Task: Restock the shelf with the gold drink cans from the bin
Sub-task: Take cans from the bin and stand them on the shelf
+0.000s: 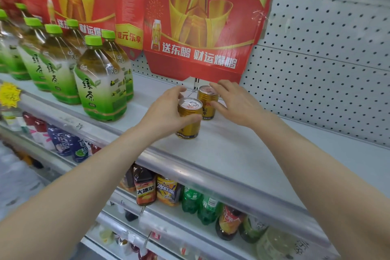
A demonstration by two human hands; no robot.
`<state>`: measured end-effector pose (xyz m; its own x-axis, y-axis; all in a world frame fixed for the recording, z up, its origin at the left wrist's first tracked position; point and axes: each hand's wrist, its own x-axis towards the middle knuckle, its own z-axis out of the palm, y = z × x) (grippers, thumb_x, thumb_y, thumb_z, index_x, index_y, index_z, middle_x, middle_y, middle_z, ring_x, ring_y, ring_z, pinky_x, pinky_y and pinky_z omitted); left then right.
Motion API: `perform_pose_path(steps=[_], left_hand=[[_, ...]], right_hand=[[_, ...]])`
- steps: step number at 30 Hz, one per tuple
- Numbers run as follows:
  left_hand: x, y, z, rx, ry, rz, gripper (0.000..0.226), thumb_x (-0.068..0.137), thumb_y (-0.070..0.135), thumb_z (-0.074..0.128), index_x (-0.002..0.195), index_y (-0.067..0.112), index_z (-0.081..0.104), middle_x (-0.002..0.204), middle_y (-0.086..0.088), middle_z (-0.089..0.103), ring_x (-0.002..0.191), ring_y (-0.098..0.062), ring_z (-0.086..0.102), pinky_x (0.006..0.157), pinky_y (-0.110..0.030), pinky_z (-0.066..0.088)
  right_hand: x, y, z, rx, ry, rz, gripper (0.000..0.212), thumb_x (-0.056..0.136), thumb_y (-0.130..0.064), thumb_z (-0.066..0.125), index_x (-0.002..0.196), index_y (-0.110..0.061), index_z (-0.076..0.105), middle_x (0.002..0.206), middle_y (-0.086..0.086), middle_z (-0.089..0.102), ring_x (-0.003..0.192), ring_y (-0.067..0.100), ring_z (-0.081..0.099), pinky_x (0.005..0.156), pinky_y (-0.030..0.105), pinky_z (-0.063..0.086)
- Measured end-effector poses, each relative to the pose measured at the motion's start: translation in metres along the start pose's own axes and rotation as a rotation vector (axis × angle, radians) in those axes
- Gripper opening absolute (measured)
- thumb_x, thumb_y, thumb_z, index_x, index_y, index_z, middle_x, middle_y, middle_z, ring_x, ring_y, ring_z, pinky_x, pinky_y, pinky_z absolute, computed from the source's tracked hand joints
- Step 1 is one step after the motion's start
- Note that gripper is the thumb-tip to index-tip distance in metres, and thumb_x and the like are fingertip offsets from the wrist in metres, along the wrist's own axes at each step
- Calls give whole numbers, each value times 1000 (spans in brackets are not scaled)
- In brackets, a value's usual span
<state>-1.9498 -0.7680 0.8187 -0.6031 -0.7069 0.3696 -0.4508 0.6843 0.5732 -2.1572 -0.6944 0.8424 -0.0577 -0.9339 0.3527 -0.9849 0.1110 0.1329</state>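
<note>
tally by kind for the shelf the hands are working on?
Gold drink cans: 2, the near gold can gripped by the left hand and the far gold can held by the right hand.
Green tea bottles: 7, counted by green caps in view; the row runs off the left edge.
Total: 9 in view.

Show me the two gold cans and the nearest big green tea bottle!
front gold can [188, 130], head view, lower part of its side.
back gold can [205, 102], head view, its gold side.
nearest green tea bottle [99, 88], head view, its label.
</note>
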Motion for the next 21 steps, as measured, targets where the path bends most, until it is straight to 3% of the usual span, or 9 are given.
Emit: perform_pose_path(steps=[4,10,18,21], left_hand=[[-10,12,-22,263,37,229,71,83,55,59,141,18,39,137,-2,48,125,-21,44,99,-37,39],[-56,30,-35,449,90,505,54,89,42,60,134,14,49,133,-5,52,121,-25,47,94,-40,45],[-153,58,-9,460,-1,759,45,87,34,63,123,8,58,118,-13,61,109,-33,54,94,-44,44],[-192,74,14,418,-38,826,41,86,32,64,120,8,61,114,-14,63,104,-34,56,90,-44,46]], right_hand=[[-36,-6,-24,-76,27,-8,54,98,-44,43,145,-18,36,141,9,44,124,29,45,101,44,40],[-117,-26,-56,-175,62,27,54,97,-44,45,142,-14,44,135,14,52,122,35,49,100,47,41],[-271,-83,-75,-174,25,216,56,97,-49,35,138,-14,48,130,12,56,115,32,52,95,45,46],[-330,-99,-72,-175,-11,266,57,94,-48,33,131,-10,55,119,13,61,104,34,57,86,46,50]])
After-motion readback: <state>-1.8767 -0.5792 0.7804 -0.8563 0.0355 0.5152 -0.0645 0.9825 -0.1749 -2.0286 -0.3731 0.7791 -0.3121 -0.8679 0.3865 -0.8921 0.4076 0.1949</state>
